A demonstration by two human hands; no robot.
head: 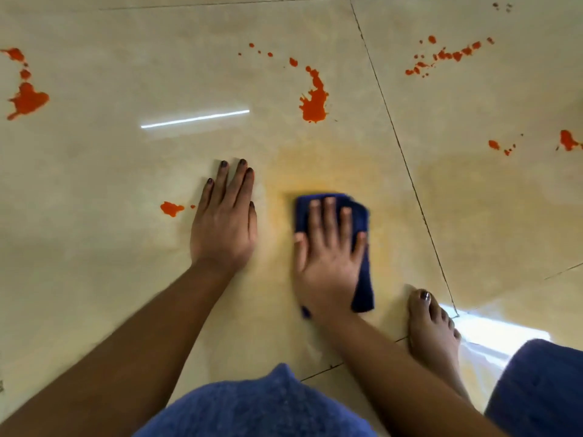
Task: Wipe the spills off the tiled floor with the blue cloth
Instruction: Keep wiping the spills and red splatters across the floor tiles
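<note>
I see the right hand [329,247] lying flat on the blue cloth [362,272], with the fingers straight and spread, so it presses the folded cloth down on the tiled floor [126,168] instead of gripping it; I judge this gives a wide contact for rubbing. The cloth lies near the person, just beside a bare foot [432,329], on a pale yellow smear [315,165] that I take for a spill already spread thin. The left hand [225,222] is open too, palm down on the bare tile next to the smear, and I think it carries the body weight while the person crouches. A small orange spot [172,208] lies just beside its little finger, not yet wiped. A larger orange splash [314,102] is further ahead of the cloth, another splash [26,97] is far to the left, and a line of drops [448,56] is beyond the tile joint [394,127] on the right, so much of the work remains. I can read no brand, label or writing anywhere on the cloth or on the floor. The blue fabric [268,405] at the bottom edge seems to be the person's clothing.
</note>
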